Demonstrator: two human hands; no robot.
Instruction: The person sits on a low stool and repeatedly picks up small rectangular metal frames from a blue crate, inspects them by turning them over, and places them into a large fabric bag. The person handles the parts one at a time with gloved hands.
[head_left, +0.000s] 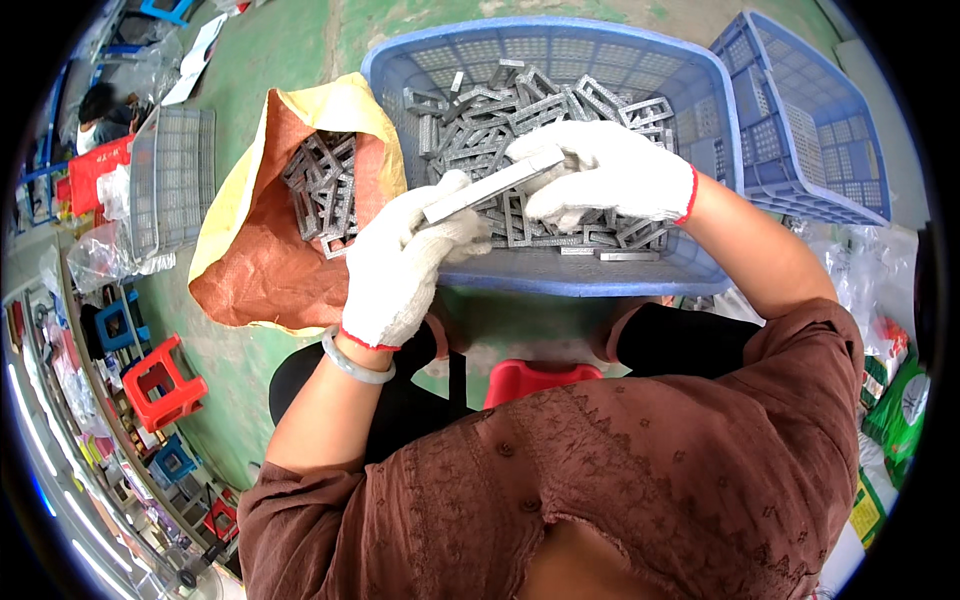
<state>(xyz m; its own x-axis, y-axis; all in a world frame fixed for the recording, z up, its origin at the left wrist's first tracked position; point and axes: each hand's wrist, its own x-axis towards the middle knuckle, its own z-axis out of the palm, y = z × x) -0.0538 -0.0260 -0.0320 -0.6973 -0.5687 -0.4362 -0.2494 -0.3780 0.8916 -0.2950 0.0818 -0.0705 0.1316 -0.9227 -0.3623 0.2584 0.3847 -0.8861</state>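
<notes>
Between my two hands, both in white knit gloves with red cuffs, is a flat silver metal bar-shaped piece (495, 184), tilted up to the right. My left hand (400, 255) pinches its lower left end. The fingers of my right hand (605, 175) close around its upper right end. Below the hands, a blue plastic basket (550, 280) holds a heap of silver rectangular metal frames (480, 135). To its left stands an open yellow woven sack (225, 225) with an orange-brown inside, holding more of these metal frames (325, 180).
Another blue basket (800, 130) stands at the right. A grey crate (180, 185), a red stool (165, 383) and a blue stool (120, 320) are on the left. Green packages (900, 410) lie at the far right. Further back at left is another person (100, 115).
</notes>
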